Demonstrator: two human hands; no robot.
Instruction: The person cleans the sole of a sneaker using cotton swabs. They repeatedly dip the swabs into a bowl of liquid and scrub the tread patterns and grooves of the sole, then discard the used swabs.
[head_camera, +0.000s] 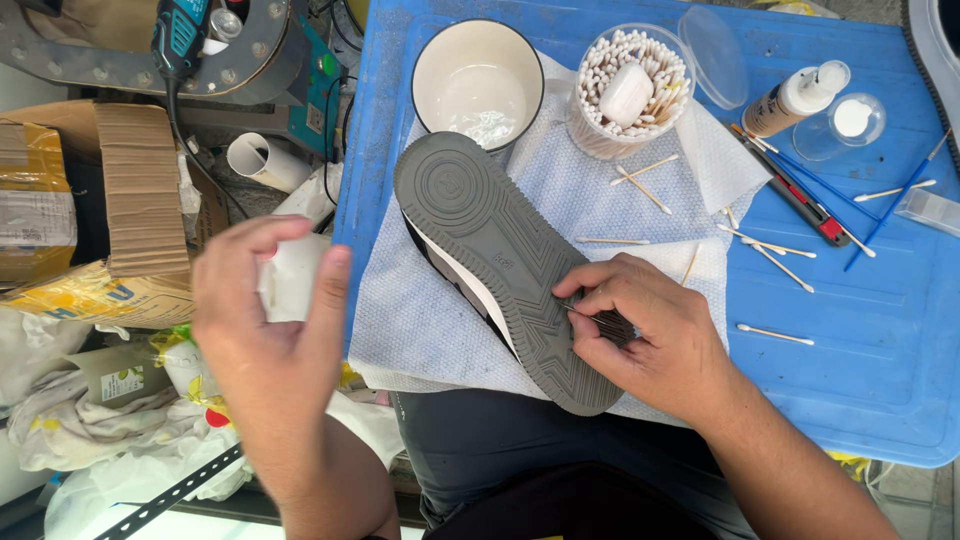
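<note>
Fingers of the right hand (645, 335): pinched narrow on a thin tool or swab tip pressed into the sole's tread grooves; the tip itself is too small to tell
Fingers of the left hand (270, 320): curled around a white wad (290, 275), seemingly cloth or tissue, held off the tray at 9 o'clock from the shoe; the hand is blurred
Shoe (505, 265): lying sole-up and slanted across the white towel (400, 320), heel toward 11 o'clock, toe toward 5 o'clock, so the grey tread faces the person
Bowl (478, 85): white with a dark rim, at 12 o'clock of the shoe, touching the heel end
Swab tub (630, 90): clear round container packed upright with cotton swabs, lid (712, 55) off beside it at 3 o'clock
Loose swabs (775, 335): scattered on towel and blue tray (850, 380) near the working hand
Bottle (795, 100): tan body, white cap, lying tilted at 2 o'clock
Cardboard box (145, 190): brown, corrugated, far left
Yellow package (35, 200): far left edge, label not described
</note>
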